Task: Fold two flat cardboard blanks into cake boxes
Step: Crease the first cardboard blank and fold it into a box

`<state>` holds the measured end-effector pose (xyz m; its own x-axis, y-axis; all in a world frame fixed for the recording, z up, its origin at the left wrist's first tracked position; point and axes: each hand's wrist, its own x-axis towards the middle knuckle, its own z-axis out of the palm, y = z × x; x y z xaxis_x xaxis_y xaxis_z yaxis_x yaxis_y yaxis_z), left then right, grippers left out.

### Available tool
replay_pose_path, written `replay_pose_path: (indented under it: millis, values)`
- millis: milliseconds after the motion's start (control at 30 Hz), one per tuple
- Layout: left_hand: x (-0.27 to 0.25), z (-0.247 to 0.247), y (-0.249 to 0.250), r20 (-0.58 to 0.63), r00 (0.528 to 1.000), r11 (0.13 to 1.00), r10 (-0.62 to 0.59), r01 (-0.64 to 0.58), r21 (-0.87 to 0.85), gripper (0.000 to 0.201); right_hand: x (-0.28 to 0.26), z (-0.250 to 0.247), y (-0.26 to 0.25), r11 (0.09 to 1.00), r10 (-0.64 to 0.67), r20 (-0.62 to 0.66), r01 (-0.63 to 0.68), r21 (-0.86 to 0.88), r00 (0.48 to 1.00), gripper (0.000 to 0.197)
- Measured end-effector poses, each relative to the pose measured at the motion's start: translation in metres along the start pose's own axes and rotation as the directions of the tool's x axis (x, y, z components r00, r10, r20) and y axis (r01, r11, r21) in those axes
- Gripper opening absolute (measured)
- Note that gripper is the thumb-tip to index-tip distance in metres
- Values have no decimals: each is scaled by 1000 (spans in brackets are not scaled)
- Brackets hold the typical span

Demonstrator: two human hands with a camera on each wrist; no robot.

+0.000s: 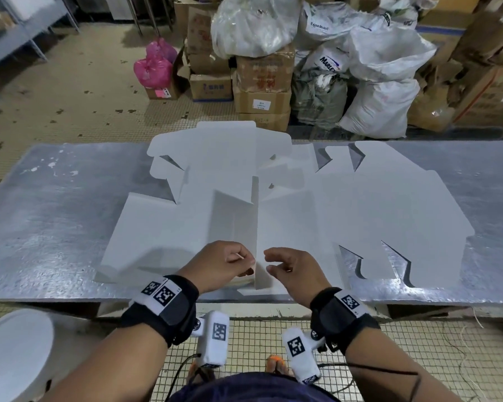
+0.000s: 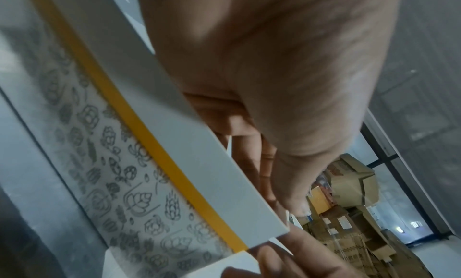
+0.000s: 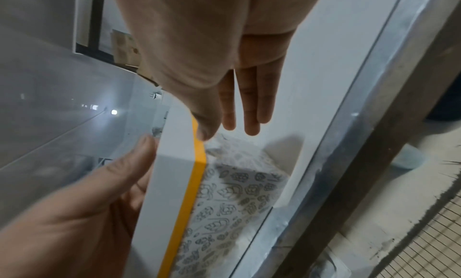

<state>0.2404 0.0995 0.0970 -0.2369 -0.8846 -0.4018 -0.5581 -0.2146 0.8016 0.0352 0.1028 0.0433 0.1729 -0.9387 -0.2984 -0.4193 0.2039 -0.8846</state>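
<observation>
Two white cardboard blanks lie on the metal table (image 1: 41,213). The left blank (image 1: 157,227) is partly folded, and the right blank (image 1: 389,216) lies flat and overlaps it. A flap (image 1: 244,227) of the left blank stands upright in the middle. Its outer side shows a yellow stripe (image 3: 189,203) and a grey printed pattern (image 2: 104,183). My left hand (image 1: 230,262) pinches the near end of this flap (image 3: 172,183), thumb on the white side. My right hand (image 1: 294,268) is just right of it, fingers (image 3: 252,112) straight and thumb tip touching the yellow edge.
The table's near edge (image 1: 418,297) runs just below my wrists. Cardboard boxes (image 1: 262,76), white sacks (image 1: 384,82) and pink bags (image 1: 154,65) are piled on the floor beyond the table. A white stool (image 1: 15,352) stands at my lower left.
</observation>
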Motion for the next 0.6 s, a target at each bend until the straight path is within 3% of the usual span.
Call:
replay_pose_path:
  millis: [167, 300, 367, 467, 533, 600]
  values:
    - [-15, -18, -7, -206, 977, 994, -48, 26, -109, 11, 7, -9, -18, 992, -105, -179, 115, 43, 978, 31]
    - [-37, -42, -23, -431, 900, 984, -64, -16, -179, 9, 11, -5, -48, 968, -234, -221, 249, 41, 947, 32]
    - [-49, -56, -36, -567, 819, 980, -88, -31, -197, 10, 12, 4, -63, 949, -298, -206, 312, 38, 932, 32]
    - [-65, -77, -59, -750, 644, 973, -152, -36, -228, 11, 14, 25, -86, 924, -367, -149, 379, 56, 918, 29]
    - [-75, -90, -75, -814, 545, 964, -201, -38, -263, 14, 16, 42, -99, 918, -384, -89, 390, 69, 919, 24]
    - [-84, -105, -94, -846, 484, 961, -225, -35, -275, 21, 19, 64, -111, 917, -395, -16, 395, 59, 919, 20]
